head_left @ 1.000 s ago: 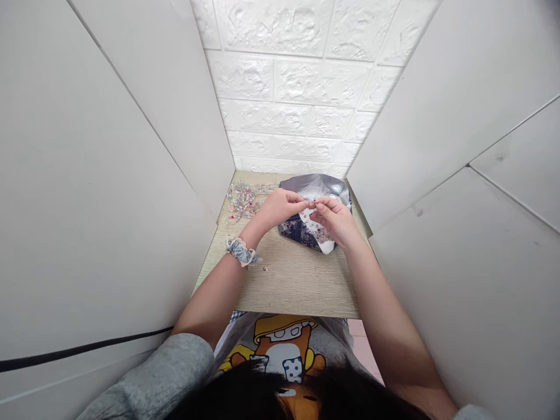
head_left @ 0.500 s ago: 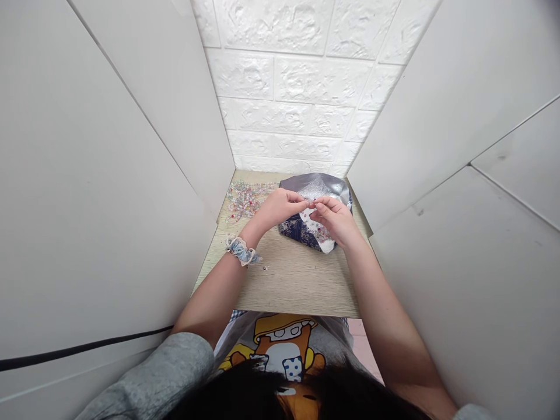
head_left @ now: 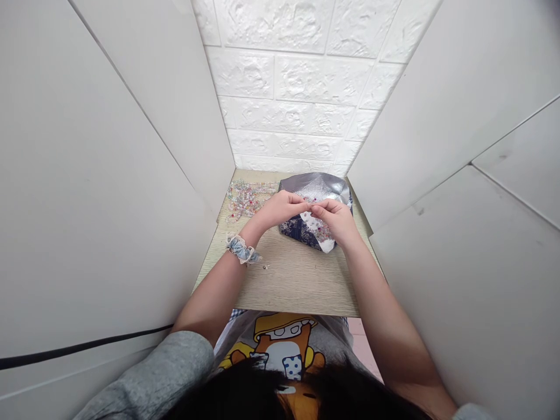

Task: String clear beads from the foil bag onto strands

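Observation:
My left hand (head_left: 284,206) and my right hand (head_left: 336,218) meet fingertip to fingertip above a pouch (head_left: 301,231), dark blue with a pale pattern and a silvery lining. Both hands are closed in a pinch. Whatever lies between the fingertips is too small to make out. Loose colourful beads (head_left: 322,233) rest on a white patch at the pouch's near side, below my right hand. To the left of my left hand, strings of beads (head_left: 245,200) are heaped on the wooden table. A blue scrunchie (head_left: 242,249) with lace circles my left wrist.
A tiny object (head_left: 266,267) lies on the wooden tabletop (head_left: 301,286) near my left wrist. White panels (head_left: 144,175) rise on both sides, and a white brick-pattern wall (head_left: 297,111) stands behind. A black cable (head_left: 87,348) runs along the lower left.
The fingers of my right hand have drawn closer together, with the thumb now up against the index finger at the left fingertips. My left hand has barely moved.

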A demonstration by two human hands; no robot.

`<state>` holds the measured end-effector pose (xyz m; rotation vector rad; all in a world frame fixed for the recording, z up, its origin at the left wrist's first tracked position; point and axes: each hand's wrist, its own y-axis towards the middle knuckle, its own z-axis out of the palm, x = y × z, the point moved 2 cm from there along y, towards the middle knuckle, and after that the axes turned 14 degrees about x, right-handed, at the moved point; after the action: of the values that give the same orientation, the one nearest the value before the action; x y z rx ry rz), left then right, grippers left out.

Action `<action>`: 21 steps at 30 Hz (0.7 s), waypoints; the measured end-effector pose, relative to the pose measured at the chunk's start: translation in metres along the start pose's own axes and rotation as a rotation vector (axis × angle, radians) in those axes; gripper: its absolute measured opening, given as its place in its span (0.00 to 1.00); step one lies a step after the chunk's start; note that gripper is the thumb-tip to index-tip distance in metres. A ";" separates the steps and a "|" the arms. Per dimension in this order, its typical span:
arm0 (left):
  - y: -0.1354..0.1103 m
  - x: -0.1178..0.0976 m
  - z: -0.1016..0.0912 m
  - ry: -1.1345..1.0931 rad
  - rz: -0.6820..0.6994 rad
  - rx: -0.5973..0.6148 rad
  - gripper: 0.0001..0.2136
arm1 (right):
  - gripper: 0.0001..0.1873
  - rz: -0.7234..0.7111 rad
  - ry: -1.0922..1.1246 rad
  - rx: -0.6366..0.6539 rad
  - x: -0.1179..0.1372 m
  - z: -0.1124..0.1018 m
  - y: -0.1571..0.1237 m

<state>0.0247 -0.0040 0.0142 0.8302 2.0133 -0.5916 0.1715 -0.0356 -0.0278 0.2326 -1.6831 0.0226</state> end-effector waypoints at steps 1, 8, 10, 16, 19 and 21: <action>0.001 0.001 0.000 -0.030 -0.010 0.010 0.18 | 0.10 -0.013 -0.036 -0.008 0.001 0.000 0.000; 0.007 0.007 0.007 -0.297 -0.030 0.117 0.22 | 0.07 -0.093 -0.238 0.000 0.008 0.003 -0.001; 0.007 0.007 0.008 -0.333 -0.009 0.122 0.21 | 0.06 -0.104 -0.264 -0.022 0.009 0.002 -0.001; 0.005 0.002 0.010 -0.382 0.083 0.185 0.14 | 0.05 -0.174 -0.311 -0.097 0.009 -0.001 -0.002; 0.004 0.002 0.008 -0.262 0.067 0.150 0.13 | 0.08 -0.177 -0.385 -0.138 0.009 -0.002 -0.002; 0.003 0.002 0.006 -0.194 0.028 0.113 0.12 | 0.10 -0.142 -0.524 -0.143 0.007 -0.002 -0.001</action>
<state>0.0297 -0.0053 0.0092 0.8332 1.8028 -0.7466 0.1733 -0.0377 -0.0203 0.2645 -2.1732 -0.2855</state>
